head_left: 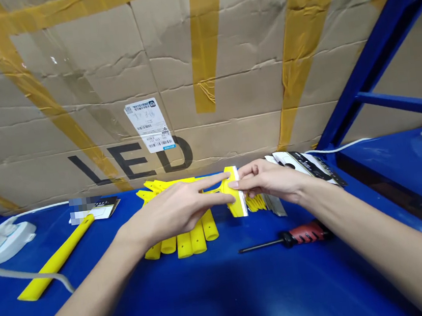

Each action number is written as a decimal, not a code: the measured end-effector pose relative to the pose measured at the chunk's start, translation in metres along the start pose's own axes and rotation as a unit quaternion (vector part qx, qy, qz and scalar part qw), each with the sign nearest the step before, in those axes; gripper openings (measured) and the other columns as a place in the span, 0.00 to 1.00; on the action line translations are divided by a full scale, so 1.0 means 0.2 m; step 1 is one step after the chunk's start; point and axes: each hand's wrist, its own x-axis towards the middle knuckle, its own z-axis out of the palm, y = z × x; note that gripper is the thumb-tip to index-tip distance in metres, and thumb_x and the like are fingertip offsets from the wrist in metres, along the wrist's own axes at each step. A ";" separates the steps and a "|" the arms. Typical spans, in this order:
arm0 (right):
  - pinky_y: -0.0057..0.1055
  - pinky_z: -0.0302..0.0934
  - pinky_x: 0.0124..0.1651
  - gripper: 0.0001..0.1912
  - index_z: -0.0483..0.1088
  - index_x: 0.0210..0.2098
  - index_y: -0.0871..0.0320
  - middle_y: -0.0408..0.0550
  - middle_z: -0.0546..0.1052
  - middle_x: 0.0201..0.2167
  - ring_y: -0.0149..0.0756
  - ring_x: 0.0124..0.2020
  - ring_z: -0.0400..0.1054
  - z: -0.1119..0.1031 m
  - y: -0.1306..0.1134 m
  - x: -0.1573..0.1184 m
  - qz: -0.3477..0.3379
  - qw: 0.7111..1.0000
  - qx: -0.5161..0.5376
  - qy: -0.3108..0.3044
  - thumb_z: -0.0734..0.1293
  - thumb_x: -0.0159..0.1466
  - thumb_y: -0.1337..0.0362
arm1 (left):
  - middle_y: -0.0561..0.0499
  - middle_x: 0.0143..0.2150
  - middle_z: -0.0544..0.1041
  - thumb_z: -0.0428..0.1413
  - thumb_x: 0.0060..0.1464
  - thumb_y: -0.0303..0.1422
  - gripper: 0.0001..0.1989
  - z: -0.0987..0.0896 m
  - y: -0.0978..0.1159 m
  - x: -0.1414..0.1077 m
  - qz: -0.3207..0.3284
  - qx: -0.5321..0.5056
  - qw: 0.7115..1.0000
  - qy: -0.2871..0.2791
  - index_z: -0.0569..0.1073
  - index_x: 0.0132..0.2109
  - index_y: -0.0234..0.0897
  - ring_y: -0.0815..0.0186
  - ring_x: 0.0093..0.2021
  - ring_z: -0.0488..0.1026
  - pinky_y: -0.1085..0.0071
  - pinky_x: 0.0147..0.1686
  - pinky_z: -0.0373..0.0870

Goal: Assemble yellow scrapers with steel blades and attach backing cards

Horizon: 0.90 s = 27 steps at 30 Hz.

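A yellow scraper head point(234, 196) with a silvery strip along its right edge is held between my two hands, above the blue surface. My left hand point(180, 205) has its fingers stretched over the head from the left, with its palm hiding most of the yellow shaft. From the right, my right hand point(265, 179) pinches the strip side between thumb and fingers. Behind and below my left hand lie several yellow handles point(183, 244). Small yellow pieces point(255, 203) and thin grey blades point(275, 205) lie just under my right hand.
A red and black screwdriver point(305, 234) lies at right of centre. Packaging cards point(304, 164) are behind my right wrist. At the left are a yellow scraper point(59, 256) and a white device point(11, 243) with cables. A large cardboard box point(104, 104) stands behind; a blue frame point(370, 46) rises right.
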 end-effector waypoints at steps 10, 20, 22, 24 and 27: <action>0.26 0.58 0.30 0.17 0.73 0.23 0.60 0.39 0.72 0.19 0.25 0.22 0.63 0.01 -0.01 0.00 0.003 1.000 0.024 -0.015 0.81 0.46 0.57 | 0.54 0.74 0.57 0.45 0.65 0.24 0.25 -0.03 0.03 -0.01 0.041 0.053 0.998 -0.017 0.73 0.60 0.53 0.57 0.62 0.72 0.65 0.53 0.68; 0.29 0.61 0.29 0.28 0.76 0.31 0.60 0.54 0.82 0.29 0.33 0.27 0.72 -0.06 -0.09 -0.06 -0.014 0.989 -0.110 0.100 0.65 0.63 0.39 | 0.47 0.57 0.74 0.54 0.65 0.32 0.14 0.05 0.00 -0.01 -0.020 -0.342 0.936 0.081 0.68 0.57 0.45 0.64 0.47 0.74 0.68 0.44 0.71; 0.30 0.62 0.31 0.23 0.76 0.32 0.58 0.53 0.82 0.30 0.35 0.28 0.74 -0.08 -0.08 -0.09 -0.067 0.968 -0.208 0.122 0.64 0.66 0.44 | 0.52 0.40 0.75 0.57 0.63 0.32 0.15 0.06 0.01 -0.02 -0.067 -0.531 0.842 0.062 0.65 0.55 0.45 0.73 0.30 0.69 0.77 0.28 0.65; 0.31 0.63 0.33 0.12 0.76 0.32 0.57 0.48 0.82 0.28 0.35 0.30 0.74 -0.08 -0.04 -0.13 -0.130 0.924 -0.337 0.122 0.67 0.65 0.55 | 0.58 0.29 0.67 0.59 0.62 0.30 0.17 0.07 0.01 -0.04 -0.111 -0.660 0.741 0.049 0.63 0.53 0.45 0.77 0.22 0.60 0.81 0.21 0.55; 0.31 0.61 0.35 0.04 0.76 0.32 0.56 0.45 0.81 0.28 0.35 0.30 0.72 -0.06 0.04 -0.19 -0.190 0.856 -0.474 0.080 0.68 0.61 0.67 | 0.59 0.26 0.63 0.58 0.61 0.25 0.18 0.08 0.00 -0.06 -0.143 -0.742 0.654 0.050 0.61 0.53 0.44 0.78 0.19 0.57 0.84 0.19 0.51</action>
